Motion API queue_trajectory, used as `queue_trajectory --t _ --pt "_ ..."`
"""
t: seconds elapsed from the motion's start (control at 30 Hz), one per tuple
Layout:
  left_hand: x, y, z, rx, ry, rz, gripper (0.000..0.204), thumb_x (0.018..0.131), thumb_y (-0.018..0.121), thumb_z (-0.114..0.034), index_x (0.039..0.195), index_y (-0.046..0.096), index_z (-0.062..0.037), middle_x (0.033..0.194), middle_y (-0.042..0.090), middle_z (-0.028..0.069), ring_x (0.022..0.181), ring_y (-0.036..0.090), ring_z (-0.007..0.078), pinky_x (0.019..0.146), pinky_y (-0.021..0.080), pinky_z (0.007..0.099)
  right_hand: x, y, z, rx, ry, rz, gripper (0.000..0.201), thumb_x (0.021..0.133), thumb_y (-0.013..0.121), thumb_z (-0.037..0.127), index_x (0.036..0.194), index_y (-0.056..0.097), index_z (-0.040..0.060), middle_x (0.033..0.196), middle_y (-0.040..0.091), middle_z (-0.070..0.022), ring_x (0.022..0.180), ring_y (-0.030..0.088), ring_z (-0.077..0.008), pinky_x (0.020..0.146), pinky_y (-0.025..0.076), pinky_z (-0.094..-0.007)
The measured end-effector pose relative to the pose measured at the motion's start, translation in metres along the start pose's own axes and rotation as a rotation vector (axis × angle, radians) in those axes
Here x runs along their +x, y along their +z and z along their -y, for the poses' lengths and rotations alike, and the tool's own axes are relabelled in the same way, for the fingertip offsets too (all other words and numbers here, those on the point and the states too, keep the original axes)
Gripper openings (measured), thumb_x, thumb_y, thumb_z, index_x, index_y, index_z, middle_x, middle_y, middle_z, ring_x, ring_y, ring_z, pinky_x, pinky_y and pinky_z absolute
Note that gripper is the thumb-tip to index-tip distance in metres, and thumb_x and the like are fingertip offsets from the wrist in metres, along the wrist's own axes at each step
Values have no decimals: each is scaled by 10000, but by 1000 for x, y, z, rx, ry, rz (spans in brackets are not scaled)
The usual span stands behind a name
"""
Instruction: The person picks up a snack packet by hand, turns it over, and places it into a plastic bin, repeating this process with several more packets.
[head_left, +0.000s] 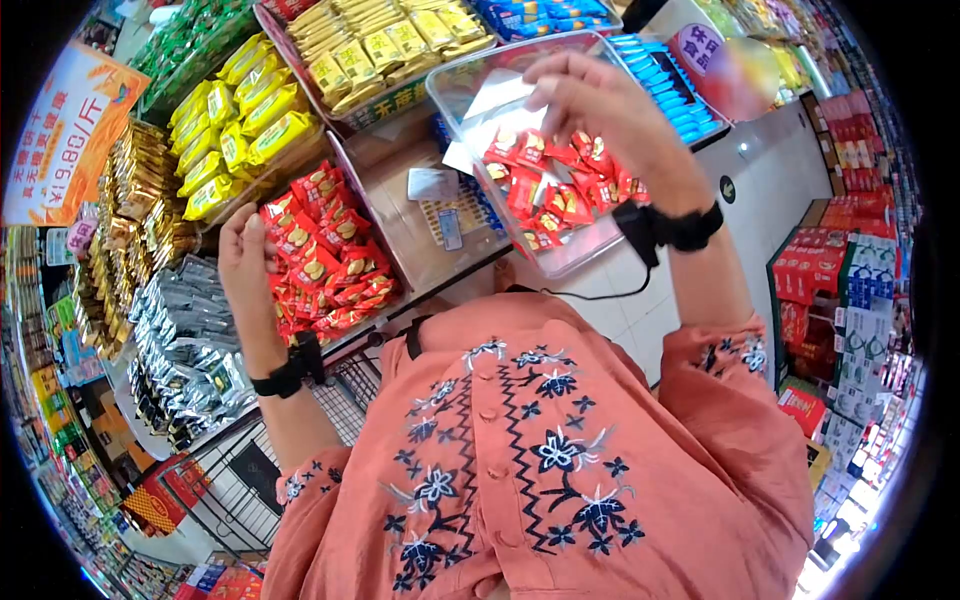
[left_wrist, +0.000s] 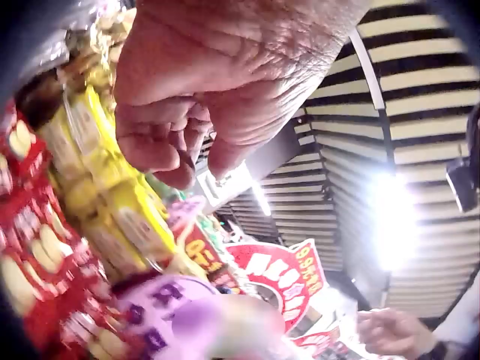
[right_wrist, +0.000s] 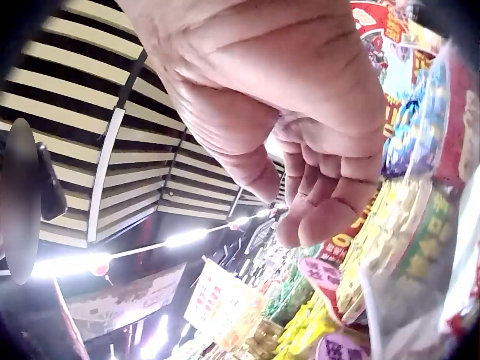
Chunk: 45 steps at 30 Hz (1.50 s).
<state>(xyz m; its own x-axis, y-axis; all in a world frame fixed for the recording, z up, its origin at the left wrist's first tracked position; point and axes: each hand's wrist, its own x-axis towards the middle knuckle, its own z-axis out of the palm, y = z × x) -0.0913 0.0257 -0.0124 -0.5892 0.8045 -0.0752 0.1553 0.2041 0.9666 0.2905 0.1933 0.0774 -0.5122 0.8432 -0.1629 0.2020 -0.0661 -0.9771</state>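
Observation:
My left hand is at the left edge of a heap of red snack packets. In the left wrist view its fingers are loosely bent, and no item shows in them. My right hand hovers over a clear plastic bin with more red packets inside. Bent fingers and the thumb show in the right wrist view with nothing visible between them. A white sheet lies against the far part of the clear bin, partly behind the right fingers.
Yellow packets, silver packets and blue packets stand around the display. Between the red heap and the clear bin is a compartment holding a white card. A wire shopping cart is at lower left.

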Motion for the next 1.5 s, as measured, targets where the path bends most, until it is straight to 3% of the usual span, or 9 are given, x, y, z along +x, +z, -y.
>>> queue_trajectory --t 0.1,0.4,0.63,0.77,0.9,0.93,1.03,1.17,1.5 --pt "-25 46 -19 -73 21 88 279 1020 579 -218 1227 616 -35 837 597 -26 654 525 20 528 397 158 24 -36 -17 -176 -38 -4 278 962 598 220 1147 602 13 962 670 -48 742 670 -104 624 517 -205" --pt "-57 119 -33 -180 -8 235 260 1028 571 -225 1210 611 -44 838 598 -31 656 516 25 522 404 167 73 -25 -99 -601 182 527 321 857 633 161 1151 626 31 907 668 -85 700 658 -162 590 545 -335" --pt "-72 128 -32 -148 -69 196 265 1026 569 -224 1211 600 -37 820 595 -29 651 511 13 515 393 162 78 5 -113 -910 53 677 548 808 728 187 1317 551 86 970 687 -170 793 679 -295 701 555 -400" --pt "-81 132 -34 -138 -72 180 264 1025 561 -218 1204 589 -26 803 590 -38 655 504 3 533 377 153 80 17 -144 -1051 -173 601 531 760 773 222 1211 572 26 1012 684 -222 964 661 -399 796 519 -475" --pt "-87 137 -36 -148 -51 166 273 1022 566 -220 1206 591 -21 803 585 -42 661 506 0 535 378 154 78 23 -158 -1106 -369 518 477 799 755 227 1199 552 64 1006 671 -250 903 668 -418 756 533 -489" --pt "-87 137 -36 -145 -49 166 274 1022 567 -220 1207 591 -19 804 585 -42 662 507 1 536 380 155 79 21 -160 -1080 -500 489 414 815 717 204 1159 550 44 924 677 -231 780 677 -376 680 541 -475" --pt "-88 139 -40 -154 -47 158 280 1020 570 -220 1210 592 -16 828 596 -32 663 511 5 542 388 155 76 13 -115 -826 -4 556 385 821 691 204 1139 561 28 836 673 -178 649 660 -291 578 530 -432" --pt "-86 144 -41 -164 -64 193 297 1017 581 -231 1216 592 -10 886 625 -2 669 515 11 555 404 158 79 -25 -91 -45 265 603 299 875 662 244 1073 618 25 810 665 -68 621 624 -150 540 507 -292" --pt "-83 191 -71 -445 -159 565 363 1046 523 -263 1286 519 10 1144 665 113 929 688 177 682 550 247 34 -36 -57 538 261 659 284 928 626 207 1168 563 70 856 637 -44 763 642 -141 633 516 -293"
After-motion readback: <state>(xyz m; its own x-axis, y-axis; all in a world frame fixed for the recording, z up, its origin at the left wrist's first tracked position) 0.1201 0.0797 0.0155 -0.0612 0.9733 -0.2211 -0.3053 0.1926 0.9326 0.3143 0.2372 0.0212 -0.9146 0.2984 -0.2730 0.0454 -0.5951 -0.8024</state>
